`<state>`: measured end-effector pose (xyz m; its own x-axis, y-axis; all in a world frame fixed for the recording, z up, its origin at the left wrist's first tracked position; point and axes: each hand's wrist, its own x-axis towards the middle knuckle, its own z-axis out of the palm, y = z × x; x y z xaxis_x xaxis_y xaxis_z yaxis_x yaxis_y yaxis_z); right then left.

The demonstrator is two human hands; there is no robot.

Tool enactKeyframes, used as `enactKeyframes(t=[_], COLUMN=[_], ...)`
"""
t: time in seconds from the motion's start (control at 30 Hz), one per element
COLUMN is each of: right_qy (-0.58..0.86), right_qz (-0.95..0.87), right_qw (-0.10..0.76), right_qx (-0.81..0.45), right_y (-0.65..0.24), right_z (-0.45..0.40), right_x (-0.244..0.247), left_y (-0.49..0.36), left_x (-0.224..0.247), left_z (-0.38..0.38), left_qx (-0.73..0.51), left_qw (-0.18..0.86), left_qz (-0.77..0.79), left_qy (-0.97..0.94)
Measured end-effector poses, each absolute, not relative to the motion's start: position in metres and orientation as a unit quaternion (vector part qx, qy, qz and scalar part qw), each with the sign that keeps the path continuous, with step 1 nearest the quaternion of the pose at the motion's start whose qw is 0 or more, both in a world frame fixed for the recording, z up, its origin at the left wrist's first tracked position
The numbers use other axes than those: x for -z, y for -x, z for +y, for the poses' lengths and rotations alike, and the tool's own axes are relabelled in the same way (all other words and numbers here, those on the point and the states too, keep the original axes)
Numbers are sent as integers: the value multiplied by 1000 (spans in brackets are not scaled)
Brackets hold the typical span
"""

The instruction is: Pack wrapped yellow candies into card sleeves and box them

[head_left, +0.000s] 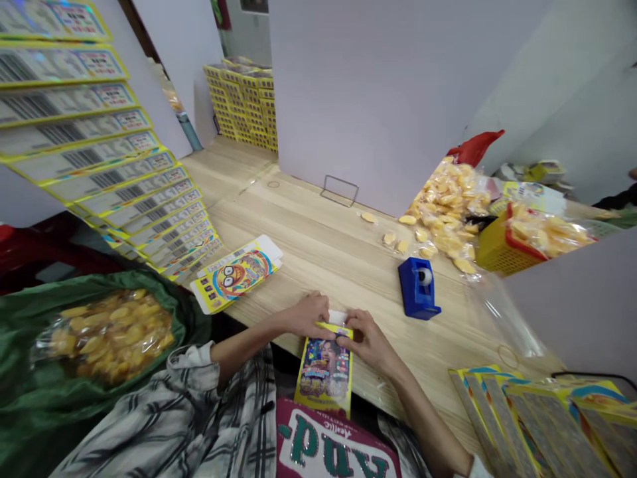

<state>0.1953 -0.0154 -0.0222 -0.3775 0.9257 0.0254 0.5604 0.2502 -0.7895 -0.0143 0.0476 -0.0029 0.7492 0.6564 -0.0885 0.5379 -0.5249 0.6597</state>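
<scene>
A yellow printed cardboard box (324,378) lies at the table's front edge, its lower end against my body. My left hand (309,317) grips the box's far left corner, with the thumb along its top edge. My right hand (369,337) pinches the far right corner. Between the hands, a white end flap (337,317) sticks out from the box. I cannot tell whether that end is fully closed. Left of my hands lies a flattened yellow box (237,273) with a cartoon face.
A tall fanned stack of flat boxes (129,179) leans at left above a green sack (192,312) of yellow packets. A blue tape dispenser (418,289), loose packets (442,206) and a yellow basket (497,242) are at right. Filled boxes (542,418) stand front right.
</scene>
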Motion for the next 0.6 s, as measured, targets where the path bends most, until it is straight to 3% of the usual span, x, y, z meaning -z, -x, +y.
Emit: enactKeyframes(t=[0.17,0.27,0.37,0.5,0.6], right_qy=[507,518,559,534,512], right_qz=[-728,-707,-620,-458,-411], right_qw=[304,331,415,497,521], right_qx=[-347,-348,-363,-508,-545], right_y=[-200,-200,-192,-179,-173], right_z=[-27,-33,-43,-58,-69], right_x=[23,26,29,35,41], left_y=[19,21,23,19,12], left_x=[-6,-1,4,8,10], left_z=[20,10,7,3,-10], left_qx=[-92,-133,-232,-327,-383], left_qw=[271,359,430,476,542], left_qz=[398,409,442,451,451], left_qy=[-872,-828,-753,-680,-597])
